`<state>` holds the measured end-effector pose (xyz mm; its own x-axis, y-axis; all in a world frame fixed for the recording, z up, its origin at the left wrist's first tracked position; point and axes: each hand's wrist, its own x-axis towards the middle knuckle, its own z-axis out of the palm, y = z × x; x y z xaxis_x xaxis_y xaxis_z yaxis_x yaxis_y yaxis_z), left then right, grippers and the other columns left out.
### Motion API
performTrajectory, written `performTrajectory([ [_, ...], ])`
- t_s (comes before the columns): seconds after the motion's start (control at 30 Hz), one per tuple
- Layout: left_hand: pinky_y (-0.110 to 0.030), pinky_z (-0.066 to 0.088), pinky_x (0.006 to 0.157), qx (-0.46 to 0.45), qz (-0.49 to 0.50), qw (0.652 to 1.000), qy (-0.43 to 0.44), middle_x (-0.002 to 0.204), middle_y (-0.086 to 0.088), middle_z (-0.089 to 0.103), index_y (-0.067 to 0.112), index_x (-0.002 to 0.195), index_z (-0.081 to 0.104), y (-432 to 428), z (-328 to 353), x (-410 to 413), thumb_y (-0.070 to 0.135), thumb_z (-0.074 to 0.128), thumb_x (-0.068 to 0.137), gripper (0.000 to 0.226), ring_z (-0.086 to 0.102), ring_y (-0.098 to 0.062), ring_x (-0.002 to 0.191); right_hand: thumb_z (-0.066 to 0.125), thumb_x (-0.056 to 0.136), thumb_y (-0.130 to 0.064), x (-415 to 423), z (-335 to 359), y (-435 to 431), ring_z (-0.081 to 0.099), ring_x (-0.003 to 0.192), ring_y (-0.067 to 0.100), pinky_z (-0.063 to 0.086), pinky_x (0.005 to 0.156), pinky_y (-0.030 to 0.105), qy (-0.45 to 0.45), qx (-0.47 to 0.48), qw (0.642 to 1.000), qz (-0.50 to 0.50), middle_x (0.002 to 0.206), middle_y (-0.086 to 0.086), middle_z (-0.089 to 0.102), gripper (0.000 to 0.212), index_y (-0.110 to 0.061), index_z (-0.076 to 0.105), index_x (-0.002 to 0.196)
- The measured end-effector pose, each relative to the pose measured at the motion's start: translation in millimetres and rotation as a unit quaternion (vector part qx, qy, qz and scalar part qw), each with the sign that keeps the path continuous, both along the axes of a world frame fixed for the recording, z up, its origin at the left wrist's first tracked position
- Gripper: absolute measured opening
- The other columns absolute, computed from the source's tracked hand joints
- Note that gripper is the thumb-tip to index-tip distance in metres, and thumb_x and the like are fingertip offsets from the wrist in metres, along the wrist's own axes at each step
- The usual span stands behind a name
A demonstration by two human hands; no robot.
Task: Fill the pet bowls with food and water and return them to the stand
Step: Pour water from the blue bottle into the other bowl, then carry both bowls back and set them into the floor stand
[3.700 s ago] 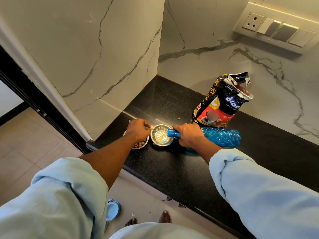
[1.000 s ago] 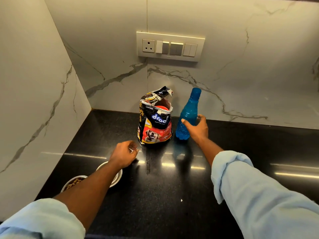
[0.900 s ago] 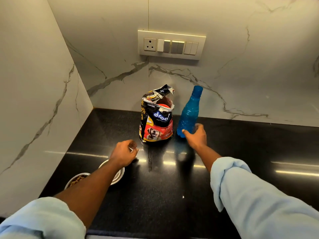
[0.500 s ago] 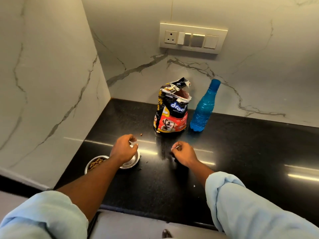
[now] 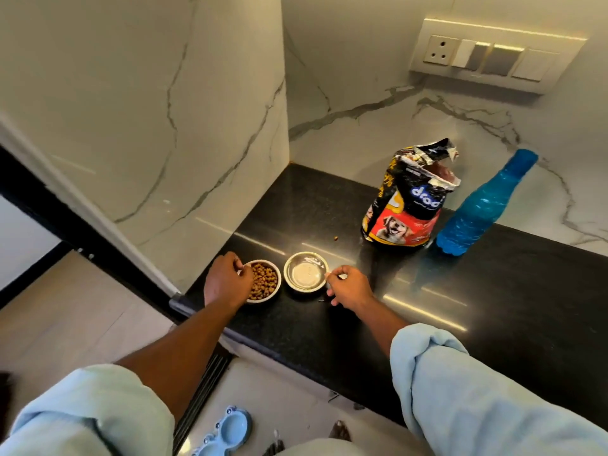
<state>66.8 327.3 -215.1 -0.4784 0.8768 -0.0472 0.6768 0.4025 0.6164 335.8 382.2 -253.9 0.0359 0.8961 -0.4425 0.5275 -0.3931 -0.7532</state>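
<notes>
Two steel bowls stand side by side near the left end of the black counter (image 5: 493, 307). The food bowl (image 5: 267, 278) holds brown kibble, and my left hand (image 5: 226, 282) grips its left rim with curled fingers. The water bowl (image 5: 305, 272) holds clear water, and my right hand (image 5: 349, 287) pinches its right rim. Both bowls still rest on the counter. The light blue bowl stand (image 5: 225, 432) lies on the floor below, partly cut off by the frame's bottom edge.
An open dog food bag (image 5: 409, 205) and a capped blue water bottle (image 5: 477, 218) stand at the back by the marble wall. One stray kibble (image 5: 335, 238) lies on the counter. A switch panel (image 5: 487, 54) is on the wall. My foot (image 5: 339, 431) shows beside the stand.
My right hand let go of the bottle, left it upright by the bag, and came to the water bowl's rim. My left hand shifted from the water bowl to the food bowl.
</notes>
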Motion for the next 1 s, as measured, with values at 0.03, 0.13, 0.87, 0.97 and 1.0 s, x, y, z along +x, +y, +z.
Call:
performTrajectory([
  [0.03,-0.041,0.056,0.07,-0.004,0.025,1.0,0.004,0.085,-0.002,0.062,0.025,0.079,0.052,-4.2,-2.3,-3.1,0.033,0.065,0.093,0.02,0.063,-0.023,0.078,0.067,0.098,-0.034,-1.8,-1.8,-0.2,0.069,0.048,0.018,0.039,0.04,0.019,0.007,-0.007,1.0,-0.01,0.073,0.004,0.078,0.012,-0.023,0.063,0.099],
  [0.13,-0.041,0.054,0.073,-0.051,0.078,0.996,0.004,0.091,-0.005,0.064,0.019,0.093,0.053,-13.7,-7.3,-11.6,0.038,0.059,0.1,0.021,0.063,-0.027,0.083,0.066,0.099,-0.032,-6.7,-4.0,-1.0,0.07,0.049,0.018,0.037,0.038,0.019,0.028,-0.021,0.999,-0.016,0.075,0.006,0.079,0.012,-0.023,0.061,0.104],
  [0.87,-0.018,0.051,0.044,-0.14,0.063,0.955,-0.254,0.109,-0.012,0.072,0.019,0.107,0.06,-13.3,-24.0,-18.3,0.017,0.067,0.101,0.009,0.077,-0.016,0.059,0.058,0.102,-0.011,-22.7,-11.1,-11.1,0.068,0.05,0.02,0.044,0.039,0.024,0.043,-0.024,0.997,-0.054,0.071,0.015,0.073,0.016,-0.015,0.053,0.117],
  [0.97,-0.017,0.051,0.045,-0.135,0.055,0.956,-0.255,0.108,-0.012,0.073,0.018,0.108,0.061,-15.3,-24.6,-21.4,0.016,0.068,0.101,0.01,0.077,-0.014,0.059,0.058,0.102,-0.01,-24.9,-8.0,-19.6,0.067,0.049,0.02,0.044,0.039,0.024,0.04,-0.018,0.997,-0.067,0.071,0.016,0.072,0.015,-0.014,0.055,0.116],
  [1.0,-0.017,0.052,0.046,-0.135,0.051,0.957,-0.252,0.109,-0.012,0.073,0.018,0.108,0.061,-16.2,-25.1,-22.3,0.016,0.068,0.1,0.011,0.077,-0.014,0.06,0.058,0.102,-0.01,-25.5,-6.1,-22.8,0.066,0.048,0.019,0.044,0.039,0.024,0.04,-0.014,0.997,-0.071,0.07,0.016,0.072,0.014,-0.013,0.056,0.115],
])
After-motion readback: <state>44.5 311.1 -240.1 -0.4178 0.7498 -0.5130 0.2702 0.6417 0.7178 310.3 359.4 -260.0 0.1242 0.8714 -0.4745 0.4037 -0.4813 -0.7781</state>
